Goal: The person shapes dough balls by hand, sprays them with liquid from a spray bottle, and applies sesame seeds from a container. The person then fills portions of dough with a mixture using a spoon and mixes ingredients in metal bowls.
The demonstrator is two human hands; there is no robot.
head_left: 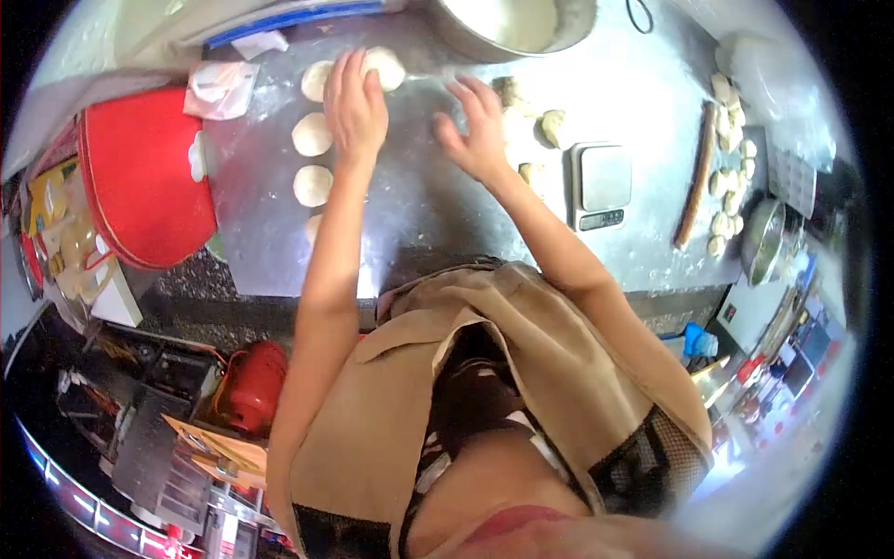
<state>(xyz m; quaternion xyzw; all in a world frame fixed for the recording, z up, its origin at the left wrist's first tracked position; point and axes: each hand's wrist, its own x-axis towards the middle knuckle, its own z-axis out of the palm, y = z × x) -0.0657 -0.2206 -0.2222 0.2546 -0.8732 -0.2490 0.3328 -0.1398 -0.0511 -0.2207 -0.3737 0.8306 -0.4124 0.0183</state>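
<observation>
Note discs (313, 186) flattened near counter (256, 186) left edge, lumps (553, 129) left unflattened beside scale (605, 179), left grip (357, 114) and right grip (480, 138) open.

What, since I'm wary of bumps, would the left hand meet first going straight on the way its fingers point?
From the left hand, probably the blue strip near the far edge of the table, though depth is unclear.

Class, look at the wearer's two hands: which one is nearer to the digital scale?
Right. The right hand is left of the digital scale, with dough lumps between; the left hand is farther left, by the dough rounds.
</observation>
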